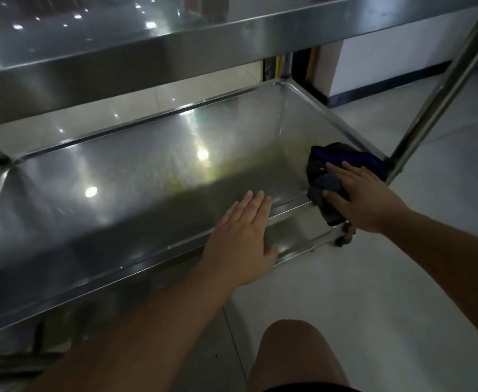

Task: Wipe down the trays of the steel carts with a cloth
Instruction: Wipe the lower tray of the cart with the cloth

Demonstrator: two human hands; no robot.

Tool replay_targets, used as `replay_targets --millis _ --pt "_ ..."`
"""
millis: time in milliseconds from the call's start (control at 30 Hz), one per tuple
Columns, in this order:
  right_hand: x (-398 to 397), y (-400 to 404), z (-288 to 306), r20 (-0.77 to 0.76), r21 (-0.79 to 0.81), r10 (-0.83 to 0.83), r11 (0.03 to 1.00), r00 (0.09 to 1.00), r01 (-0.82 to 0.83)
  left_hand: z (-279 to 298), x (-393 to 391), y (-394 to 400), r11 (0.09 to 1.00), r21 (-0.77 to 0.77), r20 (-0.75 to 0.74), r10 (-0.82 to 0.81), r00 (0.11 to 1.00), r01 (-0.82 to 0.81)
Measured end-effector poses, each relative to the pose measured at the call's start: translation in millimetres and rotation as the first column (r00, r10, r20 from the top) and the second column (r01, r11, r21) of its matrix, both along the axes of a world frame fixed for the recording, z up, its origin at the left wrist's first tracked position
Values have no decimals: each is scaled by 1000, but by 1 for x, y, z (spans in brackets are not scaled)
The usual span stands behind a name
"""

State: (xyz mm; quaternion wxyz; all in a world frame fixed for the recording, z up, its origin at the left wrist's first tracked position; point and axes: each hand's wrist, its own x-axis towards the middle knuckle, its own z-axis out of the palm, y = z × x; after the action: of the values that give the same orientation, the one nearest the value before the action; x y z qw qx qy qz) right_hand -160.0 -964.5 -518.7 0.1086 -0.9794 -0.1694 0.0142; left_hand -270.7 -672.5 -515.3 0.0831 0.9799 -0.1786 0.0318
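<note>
The steel cart's lower tray [136,176] fills the middle of the head view, shiny with a yellowish smear near its right end. A dark blue and grey cloth [325,168] lies bunched in the tray's near right corner, draped over the rim. My right hand [359,196] presses flat on the cloth with straight, spread fingers. My left hand [243,236] rests flat on the tray's near rim, fingers straight and reaching over the edge, holding nothing.
The cart's upper tray [175,43] hangs over the far side. A slanted steel post [441,89] rises at the right corner, with a caster wheel [345,236] below. Pale tiled floor [402,278] lies to the right, and my knee [297,352] shows at the bottom.
</note>
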Motion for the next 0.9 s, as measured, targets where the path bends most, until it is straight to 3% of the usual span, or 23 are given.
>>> replay_targets --millis 333,667,767,900 --pt "67 0 -4 -115 -60 -280 960 953 275 -10 12 3 997 73 -30 7 1000 -5" --pt "171 46 18 -40 -30 -206 978 978 205 -16 12 5 999 36 -21 6 1000 -5" --pt "147 92 33 -117 4 -54 998 992 55 -16 12 4 998 58 -22 9 1000 -8" --pt "76 122 20 -44 27 388 922 921 -387 -15 14 4 998 56 -31 16 999 -14"
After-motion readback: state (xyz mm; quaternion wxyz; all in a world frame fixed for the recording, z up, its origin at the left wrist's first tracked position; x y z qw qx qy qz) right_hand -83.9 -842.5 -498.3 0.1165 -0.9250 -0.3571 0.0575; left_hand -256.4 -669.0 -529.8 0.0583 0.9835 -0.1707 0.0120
